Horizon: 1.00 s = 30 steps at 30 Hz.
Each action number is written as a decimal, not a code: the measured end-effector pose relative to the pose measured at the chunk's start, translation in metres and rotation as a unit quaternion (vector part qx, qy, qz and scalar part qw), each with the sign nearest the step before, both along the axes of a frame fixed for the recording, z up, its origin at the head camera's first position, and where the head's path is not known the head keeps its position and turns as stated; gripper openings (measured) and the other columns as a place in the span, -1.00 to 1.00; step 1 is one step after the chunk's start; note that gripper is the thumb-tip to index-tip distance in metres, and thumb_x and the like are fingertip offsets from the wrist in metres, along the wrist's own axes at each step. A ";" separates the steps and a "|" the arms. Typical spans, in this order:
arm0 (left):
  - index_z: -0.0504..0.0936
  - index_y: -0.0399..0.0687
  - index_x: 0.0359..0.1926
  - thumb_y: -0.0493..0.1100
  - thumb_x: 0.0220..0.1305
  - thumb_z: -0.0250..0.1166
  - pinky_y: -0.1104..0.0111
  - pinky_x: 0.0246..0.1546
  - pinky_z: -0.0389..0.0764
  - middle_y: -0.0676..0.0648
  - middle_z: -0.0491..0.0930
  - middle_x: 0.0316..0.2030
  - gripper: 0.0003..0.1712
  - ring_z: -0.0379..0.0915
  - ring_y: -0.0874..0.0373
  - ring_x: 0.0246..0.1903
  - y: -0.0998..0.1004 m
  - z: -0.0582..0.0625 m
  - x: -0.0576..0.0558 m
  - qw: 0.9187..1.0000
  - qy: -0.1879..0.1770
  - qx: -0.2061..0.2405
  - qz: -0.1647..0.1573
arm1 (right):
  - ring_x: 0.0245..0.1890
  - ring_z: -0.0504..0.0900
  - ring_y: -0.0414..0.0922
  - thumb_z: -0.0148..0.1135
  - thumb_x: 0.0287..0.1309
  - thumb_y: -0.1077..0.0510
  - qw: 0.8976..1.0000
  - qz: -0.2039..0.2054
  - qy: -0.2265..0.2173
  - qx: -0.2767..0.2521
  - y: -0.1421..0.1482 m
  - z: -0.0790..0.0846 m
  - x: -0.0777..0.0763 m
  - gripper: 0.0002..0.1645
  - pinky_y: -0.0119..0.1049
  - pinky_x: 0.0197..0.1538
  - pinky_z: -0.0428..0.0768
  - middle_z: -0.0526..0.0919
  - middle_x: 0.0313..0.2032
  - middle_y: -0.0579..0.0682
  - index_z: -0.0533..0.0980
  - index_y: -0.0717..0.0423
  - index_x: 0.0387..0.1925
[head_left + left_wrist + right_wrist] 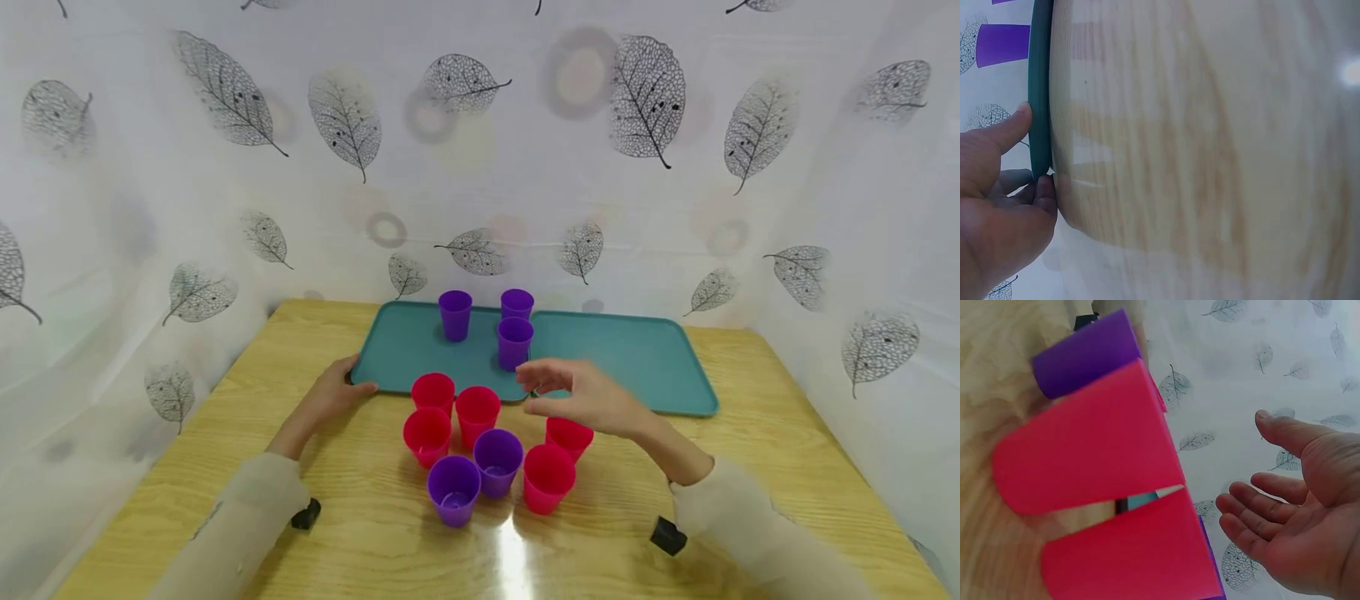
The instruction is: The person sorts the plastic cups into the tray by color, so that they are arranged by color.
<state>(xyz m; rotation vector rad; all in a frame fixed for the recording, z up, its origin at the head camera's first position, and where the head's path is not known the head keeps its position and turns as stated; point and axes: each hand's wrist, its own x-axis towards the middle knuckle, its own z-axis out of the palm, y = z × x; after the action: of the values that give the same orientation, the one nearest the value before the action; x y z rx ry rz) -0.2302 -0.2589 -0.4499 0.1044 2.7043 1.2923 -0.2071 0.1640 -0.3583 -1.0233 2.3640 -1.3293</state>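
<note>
My left hand point(335, 392) holds the front left corner of the left teal tray point(397, 354). In the left wrist view the thumb lies on the upper side of the tray's edge point(1040, 94), with the fingers bent at the corner below. Three purple cups, one of them this nearer cup point(515, 346), stand upright on that tray. My right hand point(583, 396) hovers over the front of the trays, fingers spread loosely and holding nothing. Below it a red cup point(567, 437) stands on the table; the right wrist view shows another red cup point(1085, 444) close up.
Several red cups, including this one point(427, 437), and two purple cups, one nearest me point(453, 492), stand upright on the wooden table point(360, 517). A second teal tray point(622, 354) lies at the right. A leaf-patterned curtain point(480, 183) surrounds the table's back and sides.
</note>
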 end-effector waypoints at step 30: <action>-0.09 -0.56 0.55 -0.13 0.55 0.21 -0.21 0.47 0.08 -0.57 -0.09 0.52 -0.10 -0.13 -0.47 0.50 0.003 0.003 0.003 1.000 -0.007 -0.010 0.000 | 0.07 0.63 -0.14 0.57 0.09 -0.18 0.984 0.004 0.149 0.095 -0.021 -0.027 0.047 -0.24 0.15 0.25 0.45 0.72 0.07 -0.09 0.59 0.04 0.26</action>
<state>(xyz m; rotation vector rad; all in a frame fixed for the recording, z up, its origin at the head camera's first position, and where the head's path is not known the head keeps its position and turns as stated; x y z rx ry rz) -0.2275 -0.2560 -0.4470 0.0945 2.7050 1.2617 -0.1606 0.1433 -0.3850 -1.2445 2.6338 -0.9807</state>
